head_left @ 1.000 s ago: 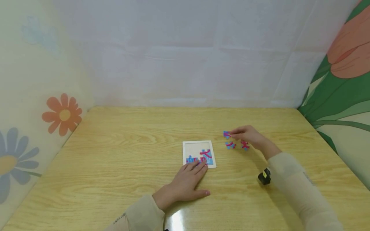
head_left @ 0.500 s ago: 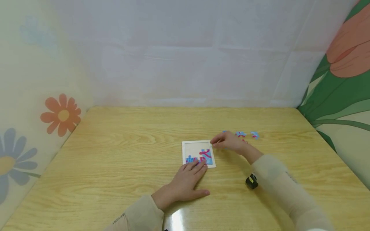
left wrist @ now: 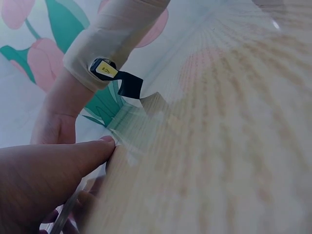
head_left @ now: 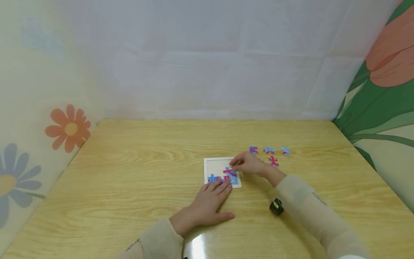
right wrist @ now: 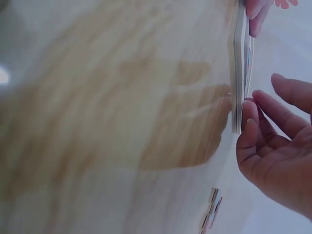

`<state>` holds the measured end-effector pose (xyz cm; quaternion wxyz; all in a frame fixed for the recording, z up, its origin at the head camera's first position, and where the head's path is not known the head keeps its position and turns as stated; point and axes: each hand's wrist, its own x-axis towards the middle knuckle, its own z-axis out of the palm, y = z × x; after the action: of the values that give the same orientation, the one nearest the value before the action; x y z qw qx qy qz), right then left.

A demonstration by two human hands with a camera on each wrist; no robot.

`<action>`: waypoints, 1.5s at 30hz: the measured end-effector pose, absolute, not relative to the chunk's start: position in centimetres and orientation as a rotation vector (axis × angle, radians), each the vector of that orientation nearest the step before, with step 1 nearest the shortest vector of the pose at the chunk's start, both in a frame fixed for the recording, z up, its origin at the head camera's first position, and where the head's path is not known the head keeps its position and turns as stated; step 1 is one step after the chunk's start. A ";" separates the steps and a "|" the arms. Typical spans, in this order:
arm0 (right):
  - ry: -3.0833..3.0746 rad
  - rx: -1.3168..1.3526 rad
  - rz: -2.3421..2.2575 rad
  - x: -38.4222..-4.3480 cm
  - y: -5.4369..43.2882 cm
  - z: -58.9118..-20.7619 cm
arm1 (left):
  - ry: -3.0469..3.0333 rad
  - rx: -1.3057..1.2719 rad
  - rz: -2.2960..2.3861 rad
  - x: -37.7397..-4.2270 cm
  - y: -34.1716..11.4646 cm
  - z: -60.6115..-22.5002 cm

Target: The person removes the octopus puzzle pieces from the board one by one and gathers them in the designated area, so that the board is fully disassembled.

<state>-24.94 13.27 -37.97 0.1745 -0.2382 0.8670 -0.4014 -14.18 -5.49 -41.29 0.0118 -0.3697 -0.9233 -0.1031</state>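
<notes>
A white square puzzle tray point(head_left: 205, 169) lies on the table, with several blue and magenta jigsaw pieces point(head_left: 230, 173) fitted along its bottom and right side. My left hand point(head_left: 207, 205) rests with straight fingers on the tray's near edge, its thumb spread to the right. Over the tray's upper right part, my right hand point(head_left: 250, 164) has its thumb and fingertips close together in a pinch on a puzzle piece, which the fingers mostly hide. In the right wrist view the curled fingers point(right wrist: 249, 134) are at the tray's edge point(right wrist: 237, 73).
Several loose puzzle pieces lie right of the tray, among them a magenta piece point(head_left: 273, 160) and a blue one point(head_left: 285, 151). A black wrist camera point(head_left: 276, 207) hangs under the right sleeve. Walls enclose the wooden table point(head_left: 129, 180) at the back and sides.
My right hand has moved left and nearer, from the loose pieces to the tray's upper right. The loose pieces at the back have come into view. The left hand has stayed in place.
</notes>
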 end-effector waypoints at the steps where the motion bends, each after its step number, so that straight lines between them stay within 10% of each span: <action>1: 2.458 -0.682 -1.140 -25.0 13.3 -38.0 | -2.878 -1.154 -0.323 -14.2 -5.5 -41.3; 45: 2.347 -0.601 -1.233 -25.9 13.4 -39.0 | -2.856 -1.162 -0.326 -14.2 -5.6 -41.2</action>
<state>-25.87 13.43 -39.01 0.2102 -0.2163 0.8440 -0.4435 -14.24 -5.55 -41.25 0.0205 -0.3748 -0.9209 -0.1053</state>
